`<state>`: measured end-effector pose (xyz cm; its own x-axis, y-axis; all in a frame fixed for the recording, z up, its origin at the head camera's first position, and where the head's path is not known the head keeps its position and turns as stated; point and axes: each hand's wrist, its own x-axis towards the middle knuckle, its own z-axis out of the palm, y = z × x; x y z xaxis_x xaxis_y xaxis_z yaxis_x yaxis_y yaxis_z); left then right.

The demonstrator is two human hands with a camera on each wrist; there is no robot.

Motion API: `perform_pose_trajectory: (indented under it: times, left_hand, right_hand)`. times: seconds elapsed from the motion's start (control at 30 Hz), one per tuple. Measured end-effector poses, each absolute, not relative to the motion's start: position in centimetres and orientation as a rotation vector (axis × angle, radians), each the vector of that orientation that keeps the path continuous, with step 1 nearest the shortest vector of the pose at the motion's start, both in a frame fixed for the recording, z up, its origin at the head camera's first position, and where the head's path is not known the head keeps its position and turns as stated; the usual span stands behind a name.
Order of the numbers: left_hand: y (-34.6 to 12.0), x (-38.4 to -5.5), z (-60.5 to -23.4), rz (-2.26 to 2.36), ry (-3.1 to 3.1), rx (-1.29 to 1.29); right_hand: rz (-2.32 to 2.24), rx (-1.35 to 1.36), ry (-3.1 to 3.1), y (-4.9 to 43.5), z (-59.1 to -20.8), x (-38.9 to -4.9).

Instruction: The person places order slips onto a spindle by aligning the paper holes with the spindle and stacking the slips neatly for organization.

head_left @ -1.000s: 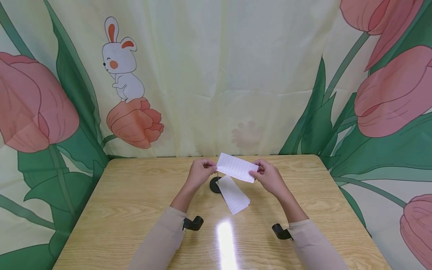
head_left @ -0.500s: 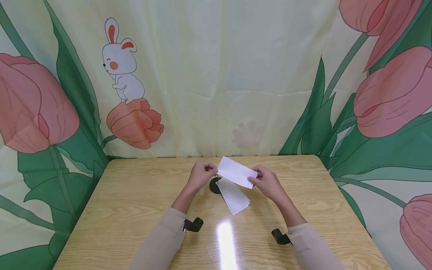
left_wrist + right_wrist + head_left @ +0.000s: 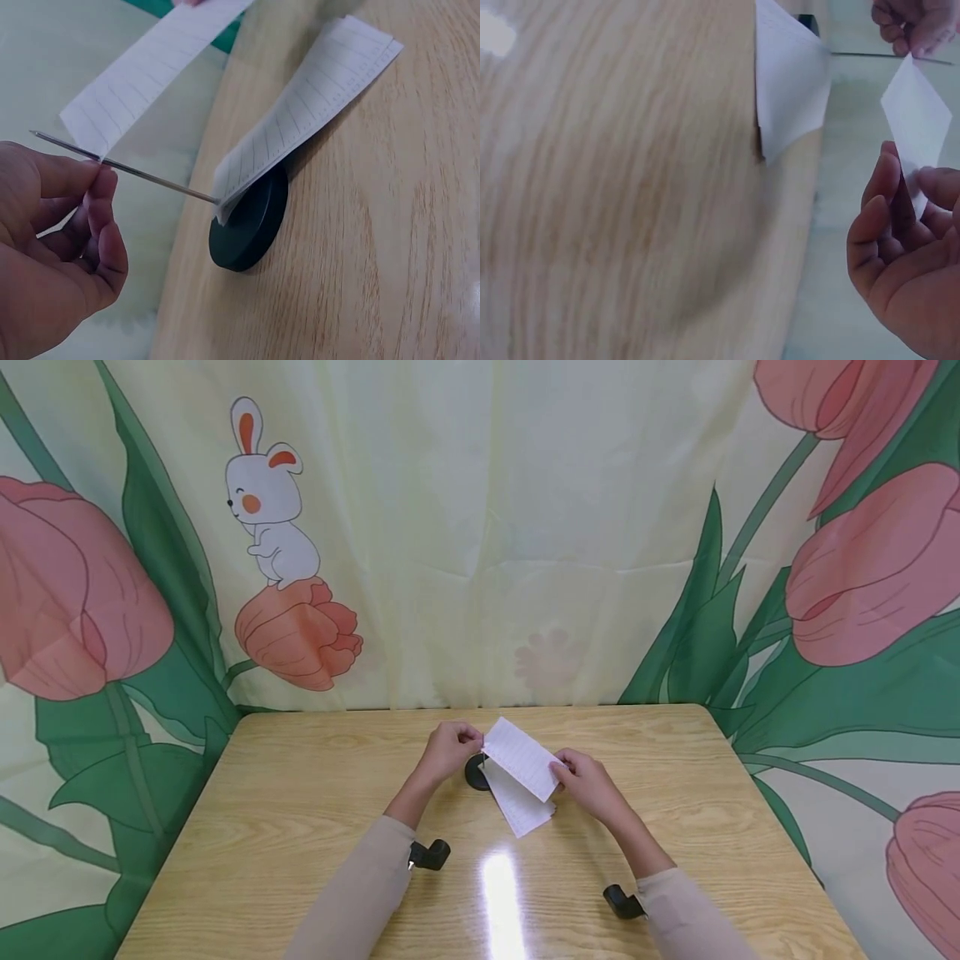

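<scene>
A receipt spike with a round black base (image 3: 251, 225) and a thin metal rod (image 3: 165, 182) stands on the table. Several lined paper slips (image 3: 304, 105) are speared low on the rod, by the base. Another lined slip (image 3: 522, 756) is up at the rod's upper part, its corner meeting the metal; whether the rod passes through is hard to tell. My left hand (image 3: 452, 747) pinches that corner beside the rod with thumb and fingertips. At the slip's opposite end, my right hand (image 3: 588, 782) holds the paper between thumb and fingers.
The wooden table (image 3: 315, 827) reaches back to a curtain (image 3: 450, 527) printed with tulips and a rabbit. A bright light reflection (image 3: 502, 893) lies on the tabletop near the front. Black wrist cameras (image 3: 431, 855) sit at both cuffs.
The held slip has lowered and turned so its right end dips toward the speared slips, now partly covering them. My right hand has come down toward me; my left hand has lowered slightly.
</scene>
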<state>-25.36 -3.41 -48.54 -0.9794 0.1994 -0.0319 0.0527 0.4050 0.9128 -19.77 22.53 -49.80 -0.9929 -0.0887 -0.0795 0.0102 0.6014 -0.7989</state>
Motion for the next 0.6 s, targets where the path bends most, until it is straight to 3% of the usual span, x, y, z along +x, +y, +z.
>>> perform_pose_trajectory:
  times: [0.6]
  left_hand:
    - [-3.2, -26.1, -50.5, 1.518, 2.528, 0.201]
  right_hand:
    - [-1.124, -0.116, 2.765, 21.5, -52.0, -18.7]
